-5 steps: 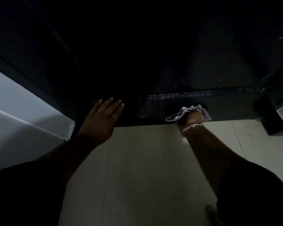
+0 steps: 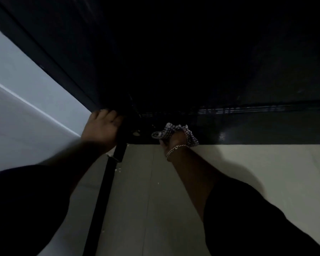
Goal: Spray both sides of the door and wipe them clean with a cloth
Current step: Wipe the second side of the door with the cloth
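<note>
Nearest, two dark short sleeves (image 2: pixel 257 218) low in the head view, forearms reaching forward over pale tiled floor (image 2: pixel 248 172). Scattered on the tiles near the left forearm, a few small white crumbs (image 2: pixel 118 169). Beside that forearm, a dark narrow strip (image 2: pixel 102 200) running along the floor up to the door's corner; cannot tell what it is. Further out, left hand (image 2: pixel 102 129) with fingers curled over the near vertical edge of the dark, glossy flat-panelled door (image 2: pixel 192 61), gripping it. Well apart to the right, right hand (image 2: pixel 175 139) clenched round a bunched black-and-white checked cloth (image 2: pixel 171 129), pressing it against the door's bottom rail just above the floor; thin silver chain bracelet (image 2: pixel 175 149) on that wrist. Beyond, door face mostly lost in darkness, faint streaky reflections along a horizontal band. Far left, pale grey wall (image 2: pixel 17 89) with a light diagonal line. No containers visible.
</note>
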